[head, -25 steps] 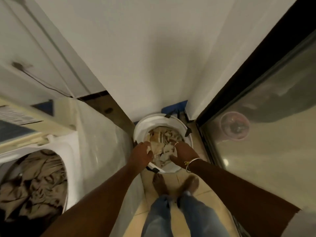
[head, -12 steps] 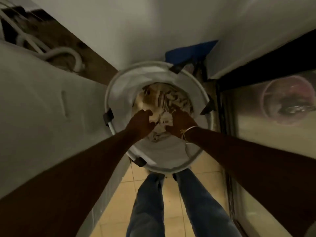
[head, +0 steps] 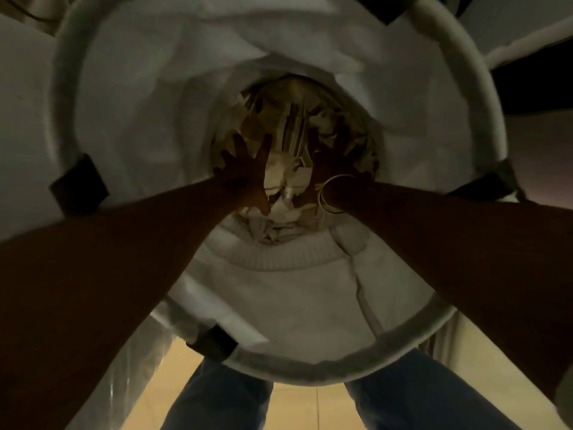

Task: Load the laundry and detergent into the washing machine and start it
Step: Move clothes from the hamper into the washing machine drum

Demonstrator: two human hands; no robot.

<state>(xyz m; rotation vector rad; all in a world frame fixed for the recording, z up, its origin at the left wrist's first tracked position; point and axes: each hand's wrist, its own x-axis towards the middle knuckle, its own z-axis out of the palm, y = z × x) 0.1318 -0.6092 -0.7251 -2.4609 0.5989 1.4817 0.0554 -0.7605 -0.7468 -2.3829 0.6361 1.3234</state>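
I am looking straight down into a round white laundry hamper (head: pixel 310 373) with a fabric liner. Crumpled beige and white patterned laundry (head: pixel 288 181) lies at its bottom. Both my arms reach deep inside. My left hand (head: pixel 245 172) rests on the left of the pile with its fingers spread apart. My right hand (head: pixel 336 159), with a thin bangle on the wrist, lies on the right of the pile. Its fingers are dark and partly sunk in the cloth, so its grip is unclear. The washing machine is out of view.
Black straps (head: pixel 79 187) clamp the liner to the rim at several spots. A pale flat surface (head: pixel 18 88) stands close on the left. My legs in blue jeans (head: pixel 217 405) stand on tan floor tiles (head: pixel 304 408) right against the hamper.
My head has dropped much closer to the hamper, which now fills the view. Both hands have gone deeper to the pile, and the left hand's fingers have spread.
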